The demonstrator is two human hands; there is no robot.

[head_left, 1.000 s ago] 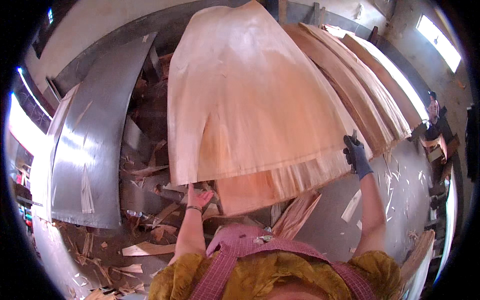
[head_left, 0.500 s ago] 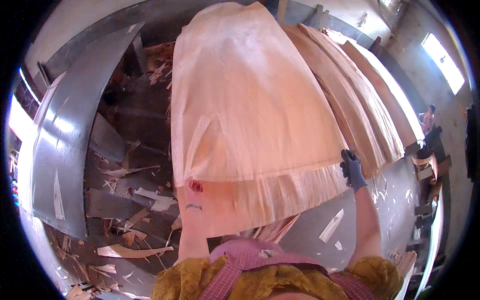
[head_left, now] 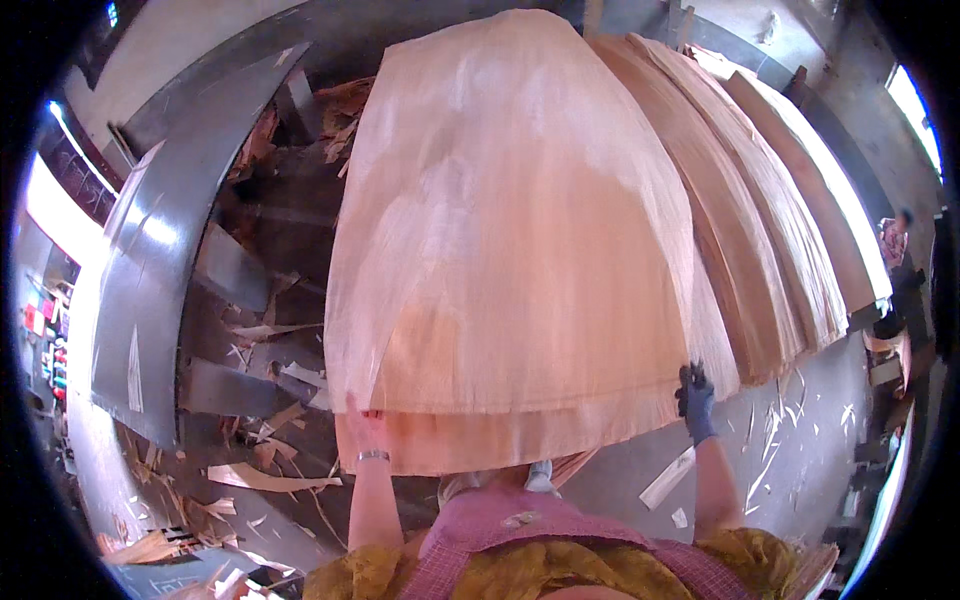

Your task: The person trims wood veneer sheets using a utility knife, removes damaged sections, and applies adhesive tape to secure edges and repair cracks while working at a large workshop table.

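Note:
A large, pale peach wood veneer sheet (head_left: 510, 240) lies over another sheet (head_left: 530, 435) whose edge shows below it. My bare left hand (head_left: 367, 422), with a bracelet at the wrist, holds the top sheet's near edge at the left, its fingertips partly hidden. My right hand (head_left: 696, 400), in a dark grey glove, grips the same sheet at its near right corner.
More layered veneer sheets (head_left: 760, 220) lie to the right. A long grey panel (head_left: 150, 280) runs along the left. Veneer scraps (head_left: 255, 478) litter the floor (head_left: 740, 470). A person (head_left: 894, 240) is at the far right.
Both my hands and the top sheet's near edge have come lower in the picture, toward my body. The sheet now lies over more of the one beneath.

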